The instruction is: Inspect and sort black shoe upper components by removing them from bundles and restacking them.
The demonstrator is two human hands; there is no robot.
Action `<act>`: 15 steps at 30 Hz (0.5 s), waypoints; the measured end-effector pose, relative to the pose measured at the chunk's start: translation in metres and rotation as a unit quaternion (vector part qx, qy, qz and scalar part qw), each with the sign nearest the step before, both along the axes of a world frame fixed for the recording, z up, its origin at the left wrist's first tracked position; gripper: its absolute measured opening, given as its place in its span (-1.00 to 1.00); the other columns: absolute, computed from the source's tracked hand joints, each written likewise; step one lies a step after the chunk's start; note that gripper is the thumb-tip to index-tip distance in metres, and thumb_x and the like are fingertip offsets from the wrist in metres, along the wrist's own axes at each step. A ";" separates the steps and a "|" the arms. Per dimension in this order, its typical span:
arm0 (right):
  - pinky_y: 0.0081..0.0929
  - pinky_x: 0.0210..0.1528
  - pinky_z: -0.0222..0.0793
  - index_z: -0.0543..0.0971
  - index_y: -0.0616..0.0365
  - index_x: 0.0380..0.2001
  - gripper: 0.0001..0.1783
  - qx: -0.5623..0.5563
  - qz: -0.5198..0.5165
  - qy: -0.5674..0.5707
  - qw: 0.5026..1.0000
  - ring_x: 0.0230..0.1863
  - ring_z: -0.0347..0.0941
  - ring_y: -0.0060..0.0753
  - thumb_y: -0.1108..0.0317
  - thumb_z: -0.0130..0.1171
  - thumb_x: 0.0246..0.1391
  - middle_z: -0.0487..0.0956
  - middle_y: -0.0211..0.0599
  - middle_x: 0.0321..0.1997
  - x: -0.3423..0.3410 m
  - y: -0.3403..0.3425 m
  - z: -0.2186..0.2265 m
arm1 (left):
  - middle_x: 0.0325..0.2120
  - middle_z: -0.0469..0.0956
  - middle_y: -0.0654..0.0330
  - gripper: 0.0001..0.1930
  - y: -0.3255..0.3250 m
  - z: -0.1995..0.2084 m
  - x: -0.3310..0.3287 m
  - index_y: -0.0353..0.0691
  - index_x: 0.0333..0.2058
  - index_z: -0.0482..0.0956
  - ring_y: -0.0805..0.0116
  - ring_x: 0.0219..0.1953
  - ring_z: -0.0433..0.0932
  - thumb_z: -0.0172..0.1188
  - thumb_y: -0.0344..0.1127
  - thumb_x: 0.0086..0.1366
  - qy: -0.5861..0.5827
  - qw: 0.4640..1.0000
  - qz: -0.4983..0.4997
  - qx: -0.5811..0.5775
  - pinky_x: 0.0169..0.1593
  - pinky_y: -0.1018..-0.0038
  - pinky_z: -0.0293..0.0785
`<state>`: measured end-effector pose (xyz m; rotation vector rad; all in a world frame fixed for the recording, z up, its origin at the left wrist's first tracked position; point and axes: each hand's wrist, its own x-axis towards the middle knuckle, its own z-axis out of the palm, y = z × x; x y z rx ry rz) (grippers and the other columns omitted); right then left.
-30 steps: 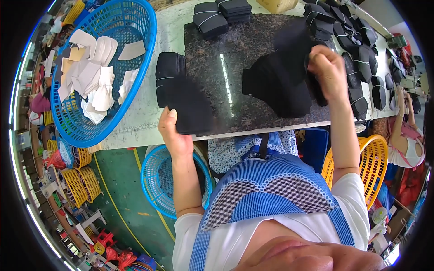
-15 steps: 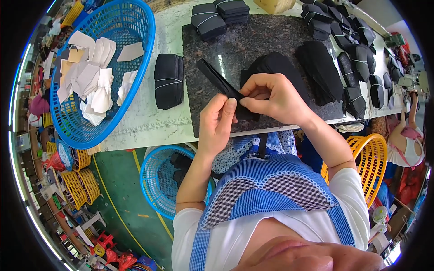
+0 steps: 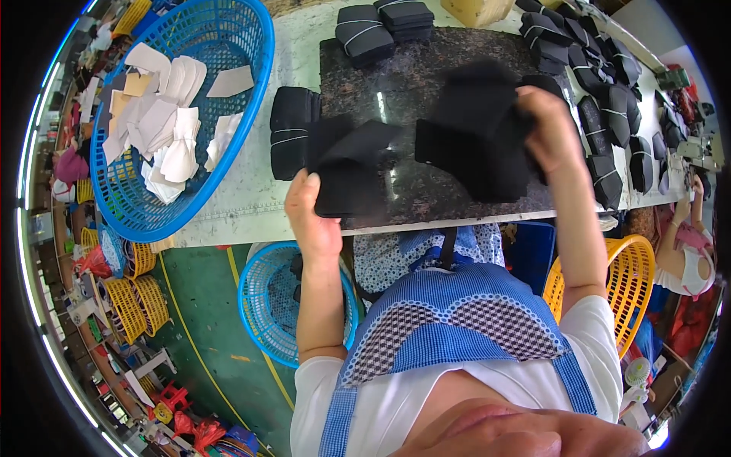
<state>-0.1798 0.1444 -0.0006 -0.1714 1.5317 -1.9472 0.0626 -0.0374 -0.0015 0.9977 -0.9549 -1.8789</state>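
Black pieces in the left hand, right hand a blur over the pile

The left hand (image 3: 314,217) grasps some black pieces (image 3: 346,190) by their near left corner, thumb on top. They fan out ahead and to the right of that hand, over the near left part of a dark board (image 3: 422,61), their far edges smeared by motion.

The right hand (image 3: 552,129) is curled and blurred beside a dark shape (image 3: 480,80); whether it grips this or only touches it, I cannot tell. Just left of that hand, between the two, a pile (image 3: 480,167) of black pieces lies on the board.

Immediately beyond the left hand, slightly left, is a banded stack (image 3: 289,114). Farther left, a blue basket (image 3: 263,84) holds pale pieces (image 3: 152,114). Straight ahead of the left hand, well apart, are two bundles (image 3: 365,38); more black bundles (image 3: 609,114) lie right of the right hand. Below the left hand is a round basket (image 3: 255,327); below the right, a yellow basket (image 3: 638,259).
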 end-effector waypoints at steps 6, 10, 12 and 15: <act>-0.69 -0.42 0.34 0.60 0.30 -0.38 -0.83 0.153 -0.003 0.449 0.880 -0.48 0.42 -0.70 0.46 0.18 -0.09 0.58 -0.37 -0.51 0.041 -0.022 0.048 | -0.71 0.11 0.48 -0.62 0.014 -0.007 0.010 -0.13 -0.64 0.14 0.74 -0.64 0.05 0.06 -0.36 0.33 -0.112 0.942 -0.158 -0.275 -0.61 0.67 -0.02; -0.69 -0.31 0.39 0.54 0.36 -0.39 -0.86 0.073 0.240 0.333 0.909 -0.40 0.44 -0.69 0.52 0.16 -0.08 0.57 -0.33 -0.35 0.091 -0.049 0.033 | -0.61 0.18 0.46 -0.77 0.030 -0.020 -0.004 -0.21 -0.50 0.32 0.75 -0.58 0.16 0.04 -0.34 0.36 -0.074 0.907 -0.246 -0.334 -0.57 0.74 0.25; -0.70 -0.26 0.41 0.53 0.37 -0.36 -0.83 0.036 0.282 0.179 0.942 -0.36 0.47 -0.68 0.52 0.18 -0.09 0.57 -0.33 -0.34 0.098 -0.048 0.031 | -0.60 0.19 0.43 -0.76 0.034 -0.004 -0.006 -0.26 -0.51 0.34 0.73 -0.55 0.16 0.01 -0.34 0.37 -0.063 0.911 -0.246 -0.326 -0.53 0.73 0.13; -0.70 -0.24 0.42 0.52 0.37 -0.34 -0.81 0.064 0.289 0.281 0.913 -0.34 0.45 -0.70 0.53 0.20 -0.10 0.56 -0.34 -0.37 0.098 -0.042 0.034 | -0.60 0.19 0.42 -0.74 0.037 -0.005 -0.010 -0.27 -0.52 0.35 0.71 -0.55 0.16 0.00 -0.33 0.38 -0.027 0.922 -0.255 -0.289 -0.52 0.72 0.12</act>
